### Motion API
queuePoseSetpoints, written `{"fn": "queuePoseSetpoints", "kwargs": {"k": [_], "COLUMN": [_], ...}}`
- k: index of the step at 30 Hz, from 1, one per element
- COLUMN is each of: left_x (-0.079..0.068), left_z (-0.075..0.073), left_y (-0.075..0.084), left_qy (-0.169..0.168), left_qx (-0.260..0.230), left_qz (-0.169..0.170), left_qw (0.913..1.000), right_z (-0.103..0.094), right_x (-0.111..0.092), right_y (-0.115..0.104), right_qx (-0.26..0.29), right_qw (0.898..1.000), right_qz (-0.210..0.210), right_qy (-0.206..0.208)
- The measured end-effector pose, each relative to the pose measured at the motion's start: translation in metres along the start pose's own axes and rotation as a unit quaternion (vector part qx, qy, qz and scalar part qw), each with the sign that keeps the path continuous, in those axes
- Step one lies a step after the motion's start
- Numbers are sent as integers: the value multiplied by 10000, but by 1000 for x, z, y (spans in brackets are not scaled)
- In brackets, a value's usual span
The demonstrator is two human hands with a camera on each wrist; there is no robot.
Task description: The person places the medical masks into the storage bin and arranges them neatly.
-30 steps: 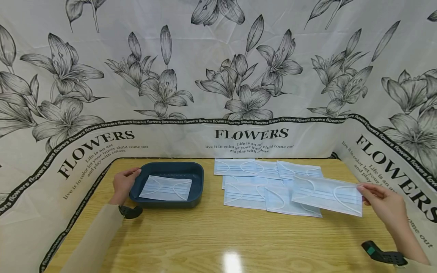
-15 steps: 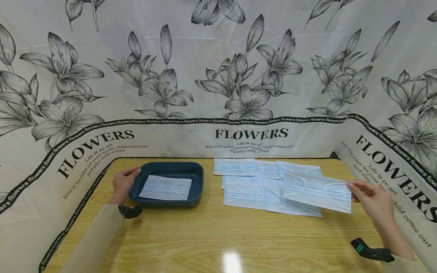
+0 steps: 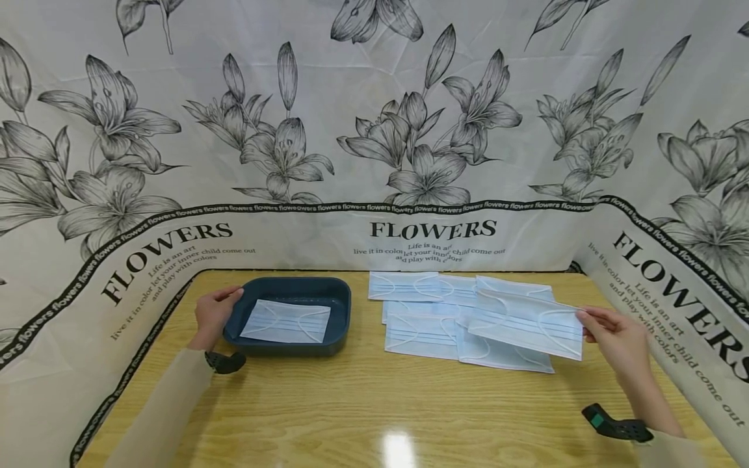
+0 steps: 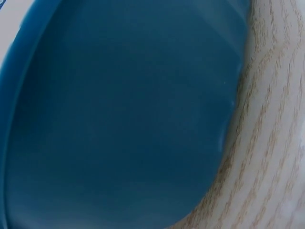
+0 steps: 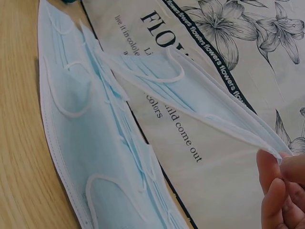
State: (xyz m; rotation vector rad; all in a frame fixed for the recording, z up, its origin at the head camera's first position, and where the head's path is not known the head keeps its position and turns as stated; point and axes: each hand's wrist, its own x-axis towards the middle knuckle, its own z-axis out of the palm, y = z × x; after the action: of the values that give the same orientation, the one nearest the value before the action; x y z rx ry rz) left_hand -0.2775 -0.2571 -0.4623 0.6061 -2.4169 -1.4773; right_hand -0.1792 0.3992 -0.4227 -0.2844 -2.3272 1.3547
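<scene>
My right hand (image 3: 617, 341) pinches the right end of a light blue face mask (image 3: 529, 322) between thumb and fingers. Held up at a slant, that mask overlaps the spread of other face masks (image 3: 421, 335) in the head view. The right wrist view shows the fingers (image 5: 271, 200) at its corner, with the lying masks (image 5: 71, 114) to the left. On the left, my left hand (image 3: 213, 318) grips the rim of a dark blue tray (image 3: 287, 349). One mask (image 3: 285, 322) lies inside it, ear loops up. Only the tray's wall (image 4: 124, 114) fills most of the left wrist view.
Everything stands on a wood-grain table (image 3: 363, 409). A white cloth (image 3: 304, 240) printed with flowers and lettering rises along its back and both sides. Each wrist wears a black strap (image 3: 617, 426). Bare wood separates the tray from the masks.
My right hand has moved left with the mask it pinches, carrying it further over the spread masks. The left hand and the tray have stayed in place.
</scene>
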Motion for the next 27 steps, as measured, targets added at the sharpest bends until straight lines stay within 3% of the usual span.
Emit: {"fn": "queuePoseSetpoints", "kwargs": {"k": [4,8,10,13,15,17,18,20,22,27], "left_x": [0,0,0,0,0,1,1,1,1,1], "left_z": [0,-1,0,-1,0,0,0,0,1,0], "left_y": [0,0,-1,-1,-1,0,0,1,1,2], "left_qy": [-1,20,27,25,27,34,39,43,47,43], "left_qx": [3,11,8,-10,-23,-25,-25,-15,4,45], "left_qz": [3,-6,-12,-46,-86,-120,-119,-114,-76,-43], "left_qw": [10000,10000,10000,10000,10000,9999,9999,9999,10000,10000], "right_z": [9,20,28,36,44,49,53,60,65,70], "right_x": [-2,4,16,23,30,28,34,35,30,2], "right_y": [-2,11,42,57,78,76,90,96,88,36], "right_qx": [3,68,120,176,272,282,253,245,399,823], "right_qw": [9998,9995,9997,9994,9994,9993,9994,9995,9988,9937], "right_qz": [132,242,153,212,118,189,174,170,238,376], "right_qy": [-118,-193,-144,-199,-162,-169,-136,-88,-166,-657]}}
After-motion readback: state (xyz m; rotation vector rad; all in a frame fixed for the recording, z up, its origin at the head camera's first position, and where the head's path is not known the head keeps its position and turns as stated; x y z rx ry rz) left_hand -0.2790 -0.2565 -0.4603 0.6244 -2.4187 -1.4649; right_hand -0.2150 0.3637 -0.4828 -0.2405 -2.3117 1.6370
